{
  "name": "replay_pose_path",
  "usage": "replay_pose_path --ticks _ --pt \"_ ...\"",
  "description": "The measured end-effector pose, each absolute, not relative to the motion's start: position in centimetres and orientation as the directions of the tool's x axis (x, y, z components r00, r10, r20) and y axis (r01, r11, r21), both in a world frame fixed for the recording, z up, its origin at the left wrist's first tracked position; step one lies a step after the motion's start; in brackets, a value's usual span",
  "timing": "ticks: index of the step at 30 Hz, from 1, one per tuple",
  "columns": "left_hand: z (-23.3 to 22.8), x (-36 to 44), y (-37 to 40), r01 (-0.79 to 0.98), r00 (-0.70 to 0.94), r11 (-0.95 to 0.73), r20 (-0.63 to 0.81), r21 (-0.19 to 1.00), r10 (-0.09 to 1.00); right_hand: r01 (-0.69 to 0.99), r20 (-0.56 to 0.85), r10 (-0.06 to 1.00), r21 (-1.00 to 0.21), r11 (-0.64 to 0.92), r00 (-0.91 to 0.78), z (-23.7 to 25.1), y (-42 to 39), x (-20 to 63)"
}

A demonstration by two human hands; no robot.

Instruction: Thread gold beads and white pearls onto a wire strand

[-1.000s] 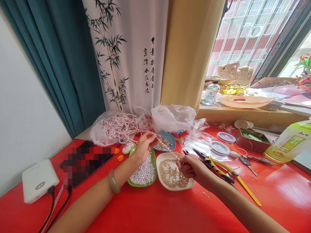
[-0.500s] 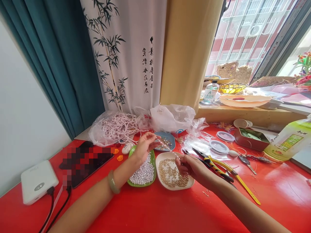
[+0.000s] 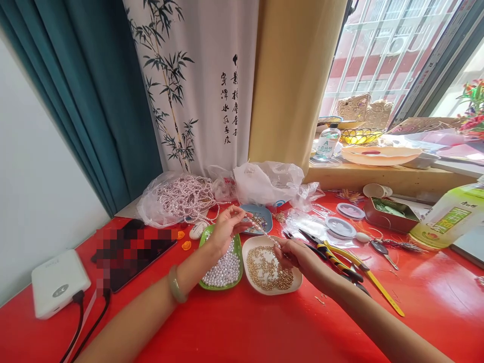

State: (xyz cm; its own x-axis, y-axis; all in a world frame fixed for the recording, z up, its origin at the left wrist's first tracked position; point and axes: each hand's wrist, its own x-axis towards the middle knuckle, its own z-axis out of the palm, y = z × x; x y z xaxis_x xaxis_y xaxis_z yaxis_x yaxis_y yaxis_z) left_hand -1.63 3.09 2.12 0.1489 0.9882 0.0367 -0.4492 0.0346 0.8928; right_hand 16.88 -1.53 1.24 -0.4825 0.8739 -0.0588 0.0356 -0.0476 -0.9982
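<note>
My left hand pinches the upper end of a thin beaded strand above a green dish of white pearls. My right hand pinches the strand's lower end over a white dish of small gold beads. The strand runs taut and slanted between the two hands. A blue dish of mixed beads lies just behind them. A green bangle sits on my left wrist.
Pliers and a yellow-handled tool lie right of the dishes on the red table. Bags of pink pearl strings sit at the back. A white power bank with cables, a metal tin, spools and a green bottle surround them.
Both hands stay on the strand almost in place; my right hand has shifted slightly up and left over the gold bead dish.
</note>
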Motion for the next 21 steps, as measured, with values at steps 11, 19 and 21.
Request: replay_pose_path --ticks 11,19,21 --pt "2.39 -1.60 2.91 -0.407 0.146 0.010 0.055 0.913 0.988 0.055 -0.077 0.877 -0.997 -0.058 -0.474 1.10 -1.49 16.85" --pt "2.02 -1.36 2.92 -0.386 0.177 0.033 0.039 0.922 0.983 0.067 -0.056 0.890 -0.997 -0.029 -0.453 0.84 -1.51 16.77" --pt "2.05 -1.38 2.92 -0.385 0.176 0.034 0.038 0.922 0.984 0.072 -0.089 0.891 -0.995 -0.063 -0.445 0.82 -1.50 16.77"
